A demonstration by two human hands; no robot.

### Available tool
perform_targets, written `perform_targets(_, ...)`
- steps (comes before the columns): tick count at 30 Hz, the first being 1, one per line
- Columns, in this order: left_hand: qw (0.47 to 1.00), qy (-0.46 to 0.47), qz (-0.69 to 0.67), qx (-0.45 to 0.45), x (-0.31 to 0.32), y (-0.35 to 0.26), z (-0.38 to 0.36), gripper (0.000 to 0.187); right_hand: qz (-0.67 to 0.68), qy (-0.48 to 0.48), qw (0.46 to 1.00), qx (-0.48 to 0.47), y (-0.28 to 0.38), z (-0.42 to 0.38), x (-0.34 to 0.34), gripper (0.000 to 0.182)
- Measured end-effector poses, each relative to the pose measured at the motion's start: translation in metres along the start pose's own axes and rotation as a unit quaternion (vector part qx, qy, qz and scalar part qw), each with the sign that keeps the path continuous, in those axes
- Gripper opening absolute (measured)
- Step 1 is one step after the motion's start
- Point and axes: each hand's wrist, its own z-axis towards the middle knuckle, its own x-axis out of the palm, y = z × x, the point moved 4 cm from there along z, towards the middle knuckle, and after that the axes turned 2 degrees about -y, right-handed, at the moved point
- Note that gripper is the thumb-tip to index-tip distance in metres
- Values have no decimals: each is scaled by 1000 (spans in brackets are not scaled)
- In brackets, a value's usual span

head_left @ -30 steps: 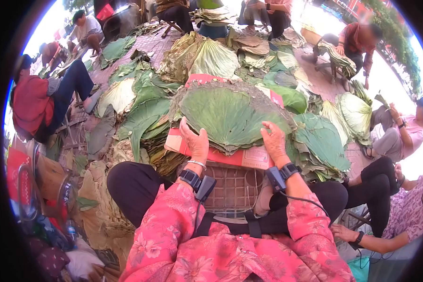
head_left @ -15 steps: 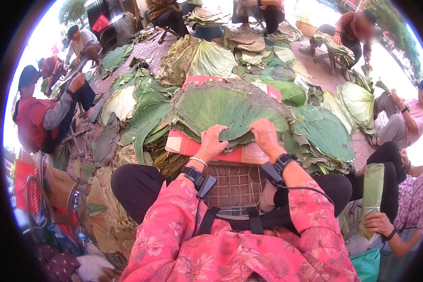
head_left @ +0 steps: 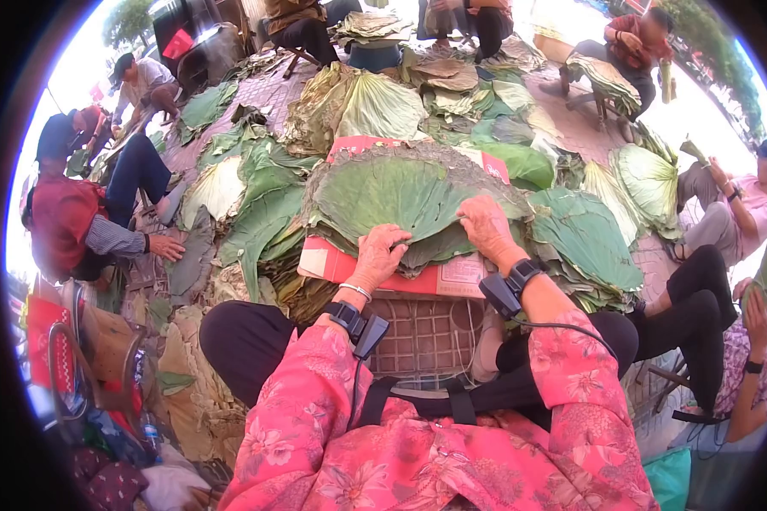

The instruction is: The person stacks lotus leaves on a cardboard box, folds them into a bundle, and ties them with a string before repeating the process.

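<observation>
A large green dried lotus leaf (head_left: 388, 194) lies on top of a stack of leaves in front of me, its brownish rim curling up at the back. Under the stack is a red cardboard box (head_left: 324, 260), with a printed panel at its front right. My left hand (head_left: 382, 255) is closed, thumb and fingers pinching the leaf's near edge. To the right, my right hand (head_left: 490, 230) pinches the same leaf a bit higher up, fingers curled. Parts of the fingertips are hidden behind the leaf edge.
More leaf piles lie around: a green stack (head_left: 584, 243) at right, loose leaves (head_left: 268, 213) at left, a pale fan-like leaf (head_left: 383, 106) behind. A metal grate (head_left: 418, 341) lies before my lap. Several people sit around, one in a red vest (head_left: 64, 221) at left.
My right hand has risen slightly and its fingers have curled at the leaf; my left hand has barely moved. At right, a person's folded leaf bundle has moved up and away.
</observation>
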Motion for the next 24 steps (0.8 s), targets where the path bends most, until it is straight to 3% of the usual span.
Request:
perform_targets(2,999,11,46,16,1,-4,-6,26,22,-122,992,27,5,-20,-13,11)
perform_targets(3,999,8,45,17,2,-3,-6,26,114,-115,974,160,-7,-34,-9,13)
perform_targets(5,999,6,44,16,4,0,-9,26,289,-93,859,413,-24,-75,10,18)
perform_targets(8,999,31,24,-11,3,1,-4,27,494,-53,650,575,-4,-107,31,19)
perform_targets(14,998,51,21,-27,1,0,-1,25,572,-124,515,626,-1,-95,45,21)
perform_targets(18,997,65,-2,-31,4,12,5,24,611,-148,468,621,-3,-75,58,24)
perform_targets(21,995,91,-25,-35,3,21,10,22,591,-141,471,639,-11,-66,66,27)
perform_targets(23,993,113,-14,-28,8,29,11,19,467,-146,602,632,-15,-58,62,30)
perform_targets(24,992,125,5,-25,9,31,13,29,487,-164,651,559,-15,-53,60,37)
